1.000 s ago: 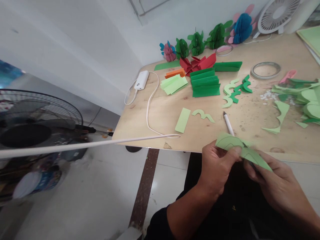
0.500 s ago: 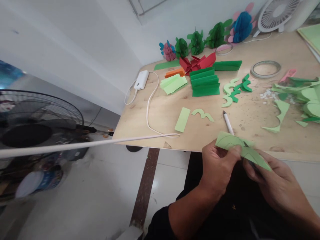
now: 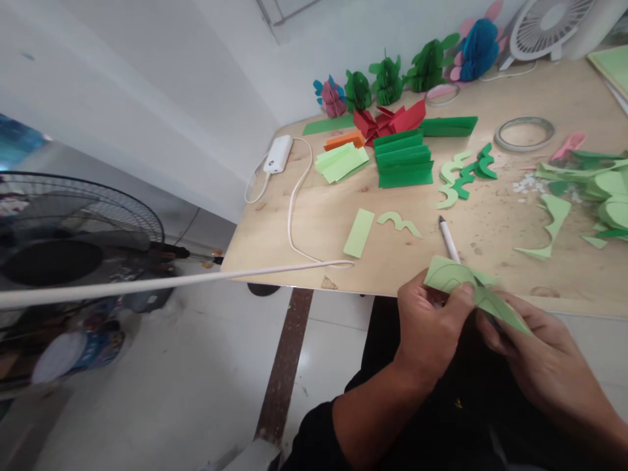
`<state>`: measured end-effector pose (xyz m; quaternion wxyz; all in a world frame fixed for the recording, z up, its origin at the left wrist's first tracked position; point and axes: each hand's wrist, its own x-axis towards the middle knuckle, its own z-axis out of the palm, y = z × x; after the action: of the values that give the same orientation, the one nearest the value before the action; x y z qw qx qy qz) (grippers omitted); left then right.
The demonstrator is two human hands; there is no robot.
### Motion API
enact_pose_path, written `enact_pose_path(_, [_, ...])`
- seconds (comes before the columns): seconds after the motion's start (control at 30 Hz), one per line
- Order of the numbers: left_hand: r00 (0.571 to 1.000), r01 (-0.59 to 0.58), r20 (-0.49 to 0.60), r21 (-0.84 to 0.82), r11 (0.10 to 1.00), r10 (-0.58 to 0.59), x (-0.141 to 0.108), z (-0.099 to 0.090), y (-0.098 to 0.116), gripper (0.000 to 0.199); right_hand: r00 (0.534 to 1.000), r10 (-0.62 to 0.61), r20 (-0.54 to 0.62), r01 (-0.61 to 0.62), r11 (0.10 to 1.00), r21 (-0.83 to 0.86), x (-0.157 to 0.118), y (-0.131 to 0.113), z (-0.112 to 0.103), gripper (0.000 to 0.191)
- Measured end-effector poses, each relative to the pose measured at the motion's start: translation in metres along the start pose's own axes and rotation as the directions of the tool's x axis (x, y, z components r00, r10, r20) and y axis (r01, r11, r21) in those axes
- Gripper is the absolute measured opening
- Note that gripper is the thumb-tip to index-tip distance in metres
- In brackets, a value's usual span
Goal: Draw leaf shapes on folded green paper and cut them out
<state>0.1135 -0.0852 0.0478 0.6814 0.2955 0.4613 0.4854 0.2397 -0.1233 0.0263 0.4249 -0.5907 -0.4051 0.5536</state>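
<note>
My left hand (image 3: 432,327) pinches a light green paper (image 3: 444,275) with curved pencil lines, its thumb on top. Dark scissors (image 3: 493,319), mostly hidden under the paper, are in my right hand (image 3: 544,347), with part of a blade against the paper's cut edge. A white pen (image 3: 449,239) lies just beyond the paper. To the left on the table are a wavy light green cutout (image 3: 398,224) and a pale green rectangle (image 3: 359,233).
The wooden table (image 3: 314,226) holds folded green paper (image 3: 405,163), red paper (image 3: 392,124), a tape roll (image 3: 524,134) and green scraps (image 3: 608,196). A white cable (image 3: 161,282) crosses the left side. Paper honeycomb figures (image 3: 387,82) line the wall.
The dark blade showing above the paper is less visible now. Both hands keep nearly the same place, and the view has shifted slightly.
</note>
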Motion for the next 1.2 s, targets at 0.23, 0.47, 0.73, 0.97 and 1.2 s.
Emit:
enact_pose_path(0.23, [1.0,-0.012,-0.016,0.027,1.0,0.012,-0.001,0.0,-0.001,0.016,1.0,0.012,-0.005,-0.012,1.0,-0.005,0.001,0.002,0.002,0.045])
enact_pose_path(0.47, [0.997,-0.062,-0.041,0.013,0.998,0.063,-0.001,0.002,-0.003,0.019,1.0,-0.001,-0.015,0.001,1.0,-0.001,0.0,-0.003,0.004,0.046])
enact_pose_path(0.73, [0.995,-0.076,-0.073,-0.016,0.997,0.075,-0.004,0.003,-0.006,0.017,0.999,0.002,-0.032,-0.004,0.999,-0.043,0.001,-0.015,0.009,0.051])
enact_pose_path(0.97, [0.995,-0.056,-0.089,-0.052,0.997,0.051,-0.005,0.004,-0.01,0.019,0.998,0.05,-0.026,-0.05,0.999,0.013,-0.003,-0.006,0.008,0.05])
enact_pose_path(1.2, [0.991,-0.053,-0.129,-0.068,0.996,0.044,-0.005,0.007,-0.009,0.018,0.996,0.086,-0.035,-0.082,0.99,0.112,-0.003,-0.001,0.012,0.049])
